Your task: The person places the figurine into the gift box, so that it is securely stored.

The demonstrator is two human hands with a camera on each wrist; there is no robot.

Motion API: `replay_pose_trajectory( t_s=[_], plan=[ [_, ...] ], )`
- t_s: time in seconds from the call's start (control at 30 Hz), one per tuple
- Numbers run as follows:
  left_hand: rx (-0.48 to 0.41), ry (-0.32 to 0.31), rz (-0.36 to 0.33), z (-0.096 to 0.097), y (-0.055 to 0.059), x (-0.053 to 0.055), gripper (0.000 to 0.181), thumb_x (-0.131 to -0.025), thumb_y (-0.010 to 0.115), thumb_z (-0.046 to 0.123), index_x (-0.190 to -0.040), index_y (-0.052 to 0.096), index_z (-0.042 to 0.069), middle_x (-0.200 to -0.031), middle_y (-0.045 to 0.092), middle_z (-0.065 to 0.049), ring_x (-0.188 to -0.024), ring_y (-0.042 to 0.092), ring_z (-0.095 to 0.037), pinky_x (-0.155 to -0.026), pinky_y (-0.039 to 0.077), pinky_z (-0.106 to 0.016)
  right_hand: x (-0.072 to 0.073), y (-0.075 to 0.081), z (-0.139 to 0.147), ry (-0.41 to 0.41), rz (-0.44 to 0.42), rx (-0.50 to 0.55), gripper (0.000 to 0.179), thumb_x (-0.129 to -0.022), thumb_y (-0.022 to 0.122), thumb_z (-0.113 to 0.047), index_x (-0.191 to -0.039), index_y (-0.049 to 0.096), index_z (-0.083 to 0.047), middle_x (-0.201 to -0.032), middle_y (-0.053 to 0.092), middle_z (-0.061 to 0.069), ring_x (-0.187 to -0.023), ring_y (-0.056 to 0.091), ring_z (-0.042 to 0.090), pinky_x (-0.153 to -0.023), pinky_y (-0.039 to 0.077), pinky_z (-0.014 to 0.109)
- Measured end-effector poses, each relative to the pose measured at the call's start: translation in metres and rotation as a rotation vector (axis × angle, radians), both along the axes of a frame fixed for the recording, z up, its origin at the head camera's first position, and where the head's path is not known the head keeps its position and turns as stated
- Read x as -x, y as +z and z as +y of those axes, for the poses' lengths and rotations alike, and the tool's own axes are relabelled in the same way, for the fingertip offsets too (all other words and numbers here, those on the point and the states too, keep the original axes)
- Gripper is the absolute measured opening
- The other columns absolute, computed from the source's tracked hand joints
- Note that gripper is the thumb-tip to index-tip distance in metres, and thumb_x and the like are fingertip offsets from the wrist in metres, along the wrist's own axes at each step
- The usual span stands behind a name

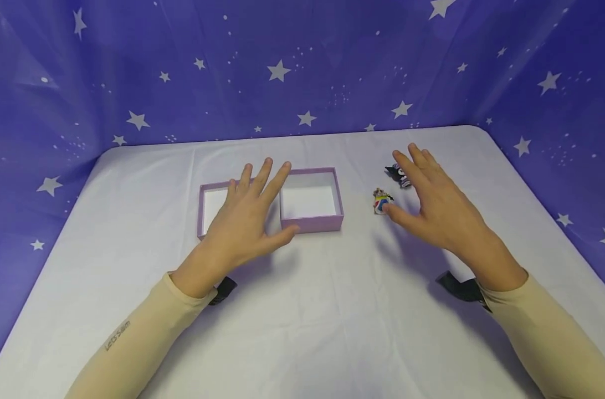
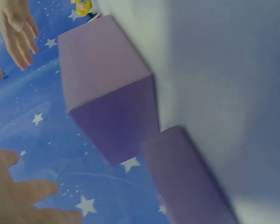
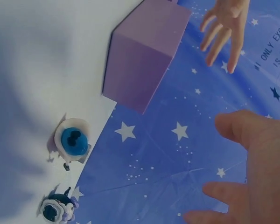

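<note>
My left hand (image 1: pixel 242 221), fingers spread and straight, hovers over a shallow purple open box or lid (image 1: pixel 201 213), partly covering it in the head view. Right against that stands a deeper purple box (image 1: pixel 312 224), open at the top with a white inside. My right hand (image 1: pixel 442 210) is also spread, with nothing in it. By its thumb lies a small colourful figurine (image 1: pixel 380 198) in yellow, red and blue. Behind that, a dark figurine (image 1: pixel 396 173) is partly hidden by the fingers. In the right wrist view both figurines show round blue bases, one (image 3: pixel 74 140) nearer the box.
A white cloth (image 1: pixel 302 321) covers the table. Starry blue-purple sheeting (image 1: pixel 322 66) hangs behind the table and along its sides. Black straps or mounts (image 1: pixel 459 287) stick out below both wrists.
</note>
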State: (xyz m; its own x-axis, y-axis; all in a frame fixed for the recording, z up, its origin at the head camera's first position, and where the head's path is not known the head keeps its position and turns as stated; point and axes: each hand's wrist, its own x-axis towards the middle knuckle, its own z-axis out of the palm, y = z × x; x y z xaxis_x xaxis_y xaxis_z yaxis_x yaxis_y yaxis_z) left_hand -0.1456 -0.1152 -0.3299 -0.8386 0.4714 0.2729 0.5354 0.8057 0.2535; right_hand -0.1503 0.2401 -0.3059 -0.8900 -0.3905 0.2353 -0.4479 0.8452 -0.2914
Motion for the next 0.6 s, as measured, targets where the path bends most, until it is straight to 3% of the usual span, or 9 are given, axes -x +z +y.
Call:
replay_pose_trajectory(
  t_s=[0.13, 0.3, 0.4, 0.6],
  plan=[
    [-0.03, -0.029, -0.054, 0.001, -0.01, 0.004, 0.095, -0.085, 0.054, 0.067, -0.157, 0.001, 0.034, -0.162, 0.011, -0.011, -0.142, 0.014, -0.048, -0.111, 0.02, -0.064, 0.006, -0.003, -0.001, -0.001, -0.021, 0.018, 0.085, -0.09, 0.065, -0.045, -0.157, 0.019, -0.022, -0.162, 0.011, 0.01, -0.146, 0.012, 0.035, -0.113, 0.019, 0.06],
    [-0.065, -0.041, -0.146, 0.001, -0.018, 0.006, 0.093, -0.087, 0.056, 0.065, -0.157, 0.005, 0.033, -0.162, 0.012, -0.007, -0.145, 0.017, -0.036, -0.108, 0.033, -0.056, 0.014, -0.008, -0.002, 0.006, -0.027, 0.023, 0.084, -0.089, 0.066, -0.045, -0.157, 0.023, -0.019, -0.16, 0.019, 0.012, -0.144, 0.021, 0.035, -0.109, 0.027, 0.062],
    [-0.057, -0.048, -0.182, 0.001, -0.021, 0.007, 0.091, -0.088, 0.055, 0.064, -0.158, 0.01, 0.027, -0.162, 0.013, -0.006, -0.145, 0.022, -0.029, -0.103, 0.041, -0.053, 0.019, -0.013, -0.002, 0.005, -0.038, 0.028, 0.083, -0.089, 0.067, -0.045, -0.156, 0.027, -0.017, -0.159, 0.023, 0.013, -0.141, 0.029, 0.037, -0.104, 0.033, 0.063],
    [-0.041, -0.044, -0.222, -0.001, -0.026, 0.01, 0.088, -0.088, 0.055, 0.063, -0.155, 0.027, 0.012, -0.161, 0.017, -0.007, -0.135, 0.04, -0.029, -0.102, 0.044, -0.046, 0.028, -0.021, 0.001, 0.003, -0.075, 0.04, 0.078, -0.089, 0.068, -0.039, -0.153, 0.032, -0.014, -0.158, 0.027, 0.012, -0.138, 0.034, 0.039, -0.104, 0.034, 0.06]
  ],
)
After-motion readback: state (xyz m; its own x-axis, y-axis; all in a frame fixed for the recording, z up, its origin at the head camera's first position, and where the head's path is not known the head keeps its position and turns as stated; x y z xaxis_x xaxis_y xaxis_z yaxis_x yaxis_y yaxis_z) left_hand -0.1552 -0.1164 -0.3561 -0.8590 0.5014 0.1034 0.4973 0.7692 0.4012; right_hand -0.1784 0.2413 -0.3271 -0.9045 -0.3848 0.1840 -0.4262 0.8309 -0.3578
